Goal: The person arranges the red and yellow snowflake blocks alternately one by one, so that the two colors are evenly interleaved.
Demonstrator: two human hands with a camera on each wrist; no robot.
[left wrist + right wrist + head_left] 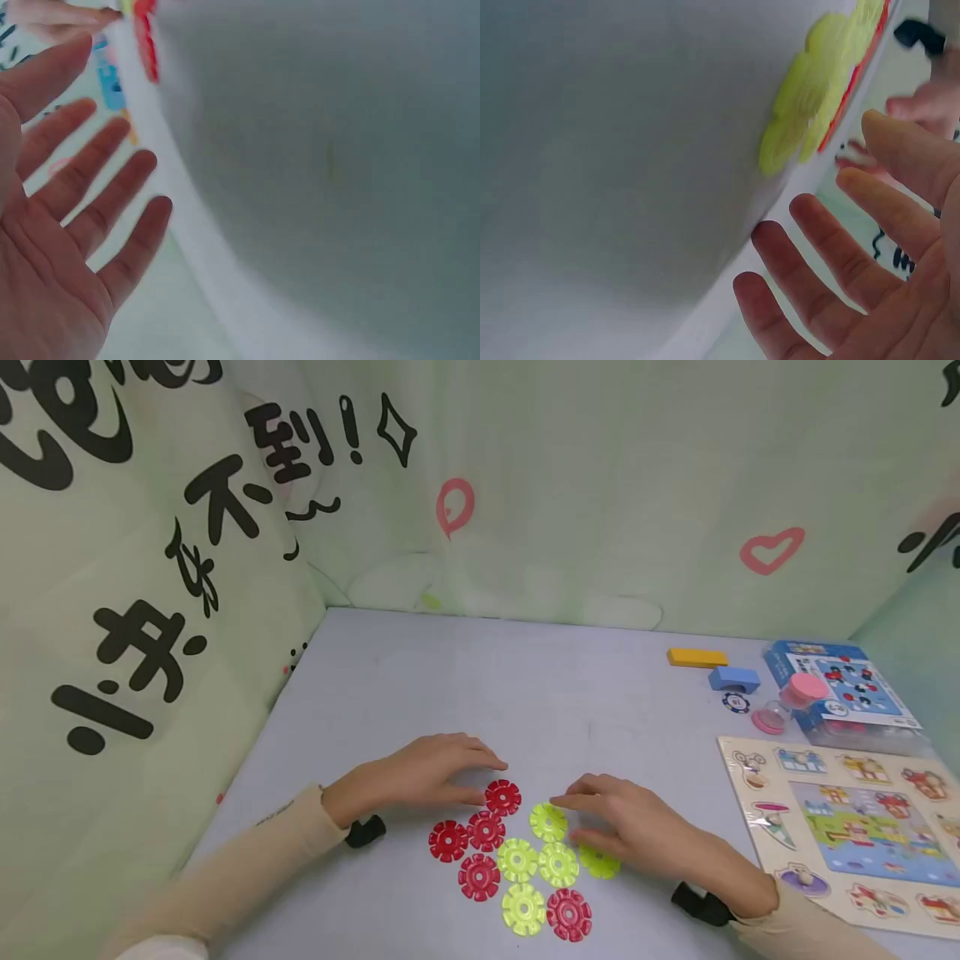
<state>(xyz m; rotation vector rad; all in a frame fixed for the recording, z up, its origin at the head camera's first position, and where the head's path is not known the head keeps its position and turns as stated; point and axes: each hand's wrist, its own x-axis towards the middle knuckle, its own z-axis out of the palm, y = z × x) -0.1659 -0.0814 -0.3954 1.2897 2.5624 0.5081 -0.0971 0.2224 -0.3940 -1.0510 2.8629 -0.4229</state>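
Note:
Several red notched discs (478,877) and several yellow-green notched discs (517,860) lie flat in a loose cluster on the white table (465,693). One red disc (569,915) sits among the yellow-green ones at the front. My left hand (442,768) hovers at the far left of the cluster, thumb near the topmost red disc (504,798). In the left wrist view its fingers (79,176) are spread and hold nothing. My right hand (633,822) is over the cluster's right side, partly hiding a yellow-green disc (600,863). Its fingers (847,266) are extended, with nothing between them.
On the right lies a wooden picture puzzle board (772,777). Behind it are a blue box (862,681), a pink-ended clear hourglass-shaped object (787,702), a blue block (733,679), a yellow block (697,657) and a dark patterned chip (736,702). Printed curtains (570,493) surround the table.

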